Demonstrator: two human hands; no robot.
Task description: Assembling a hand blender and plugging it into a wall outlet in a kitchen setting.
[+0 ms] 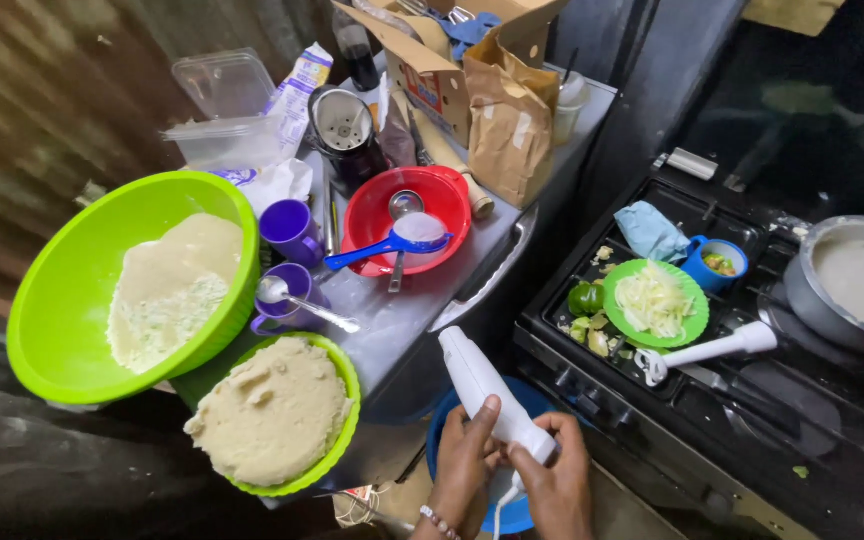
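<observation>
Both of my hands grip a white hand-blender body [487, 390], held low in front of the counter with its cord end toward me. My left hand [467, 458] wraps its lower part and my right hand [557, 480] holds the end by the cord. The blender's white shaft attachment [714, 350] lies apart on the stove. On the counter to my left stand a small green bowl of pale dough [274, 412] and a large green bowl [62, 300] tilted with batter.
Two purple cups [290, 230], a red bowl [407, 190] with a blue scoop, a grinder jar, plastic tubs and a cardboard box crowd the metal counter [412, 320]. The stove [692, 420] holds a green plate of shredded cabbage [657, 302], a blue cup and a pot of batter [857, 280].
</observation>
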